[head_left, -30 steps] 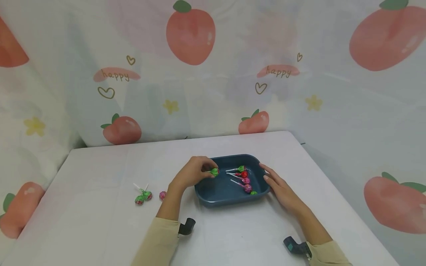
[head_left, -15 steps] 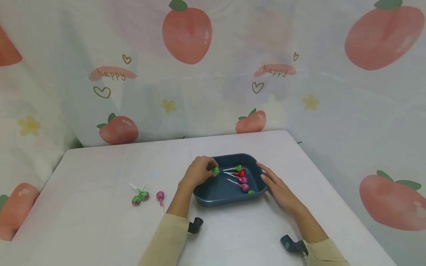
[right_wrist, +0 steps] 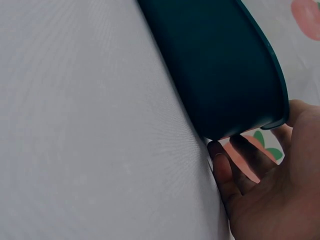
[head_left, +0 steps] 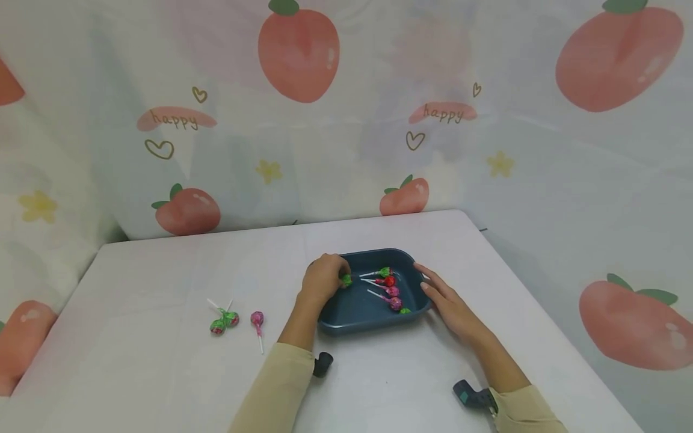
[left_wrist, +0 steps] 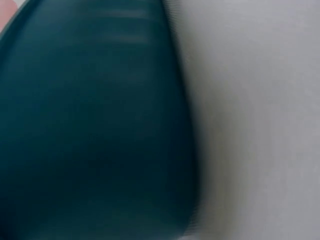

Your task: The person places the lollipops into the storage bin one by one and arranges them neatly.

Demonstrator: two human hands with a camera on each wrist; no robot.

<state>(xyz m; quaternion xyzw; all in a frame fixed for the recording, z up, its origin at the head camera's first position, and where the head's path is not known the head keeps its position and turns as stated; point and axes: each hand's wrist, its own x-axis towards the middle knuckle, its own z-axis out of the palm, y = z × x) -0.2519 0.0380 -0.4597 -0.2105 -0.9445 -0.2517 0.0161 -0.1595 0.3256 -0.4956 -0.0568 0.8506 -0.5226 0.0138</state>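
Observation:
My left hand (head_left: pixel 323 278) reaches over the left end of a dark blue tray (head_left: pixel 373 325). Its fingers pinch a green-wrapped lollipop (head_left: pixel 346 280) low inside the tray; the fingertips are partly hidden. On the right, my right hand (head_left: pixel 453 310) rests its fingers against the tray's outer end wall and rim, as the right wrist view also shows. Several lollipops lie in the tray's right half: a green one (head_left: pixel 385 272), a red one (head_left: pixel 389 281), pink ones (head_left: pixel 396 304) and another bit of green. The left wrist view holds only the blurred tray side (left_wrist: pixel 100 125).
Left of the tray, two green-wrapped lollipops (head_left: pixel 224 322) lie with sticks crossed on the white table (head_left: pixel 162 373). Between them and my left arm lies a pink lollipop (head_left: pixel 257 320). A fruit-print cloth (head_left: pixel 335 144) hangs behind the table.
My left hand with the green lollipop has come lower into the tray's left end. The pink lollipop on the table, earlier partly behind my arm, now shows whole. The right hand stays at the tray.

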